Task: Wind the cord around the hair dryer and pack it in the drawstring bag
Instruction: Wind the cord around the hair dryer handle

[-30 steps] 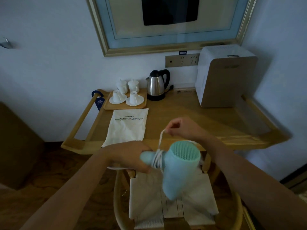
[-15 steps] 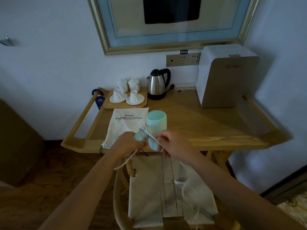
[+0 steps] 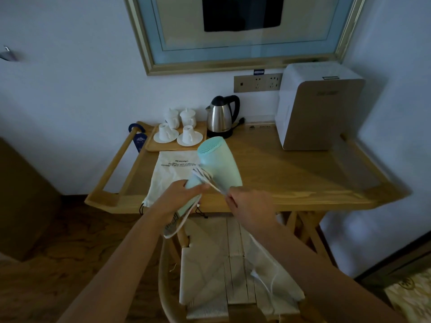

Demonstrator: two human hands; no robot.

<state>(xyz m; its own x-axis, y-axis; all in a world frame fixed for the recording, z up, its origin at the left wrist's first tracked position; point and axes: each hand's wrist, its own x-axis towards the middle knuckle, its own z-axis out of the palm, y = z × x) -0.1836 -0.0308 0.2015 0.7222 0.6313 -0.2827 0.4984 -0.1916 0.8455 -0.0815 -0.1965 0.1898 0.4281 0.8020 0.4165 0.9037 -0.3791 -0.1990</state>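
A mint-green hair dryer is held above the front edge of the wooden table, its grille end pointing away from me. My left hand grips its handle. Several turns of white cord wrap the handle where it meets the body. My right hand pinches the cord just right of the wraps. The loose cord runs down to its plug on the chair seat below. The white drawstring bag lies flat on the table, partly hidden behind the dryer and my left hand.
A wooden tray with white cups, a steel kettle and a white appliance stand at the back of the table. A woven-seat chair stands right below my arms. Wall sockets sit under a framed picture.
The dryer swung from low over the chair up over the table edge, grille now pointing away. My right hand carried the cord from above the handle round to its right side.
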